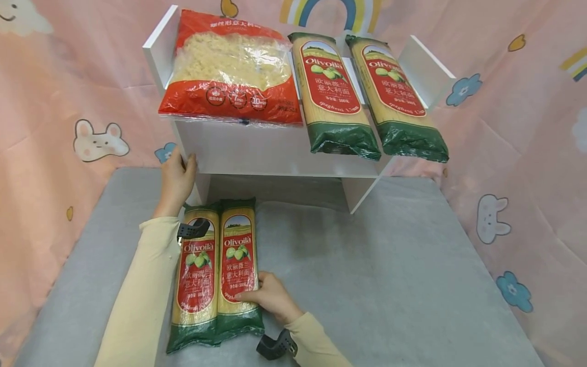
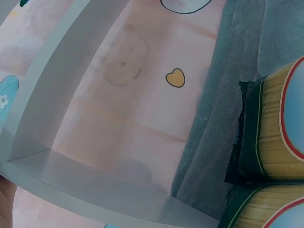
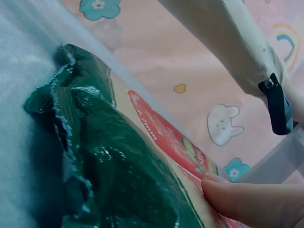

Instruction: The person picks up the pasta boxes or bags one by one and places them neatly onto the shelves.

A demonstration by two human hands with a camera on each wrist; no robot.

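Holding one of four spaghetti packs

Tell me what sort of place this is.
Likely a makeshift indoor staging area, perhaps for filming: a pink cartoon-printed fabric backdrop hangs around a flat grey cloth-covered surface, on which stands a white rectangular panel shelf.

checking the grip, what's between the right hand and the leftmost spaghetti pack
In the head view, another spaghetti pack lies between the right hand and the leftmost pack.
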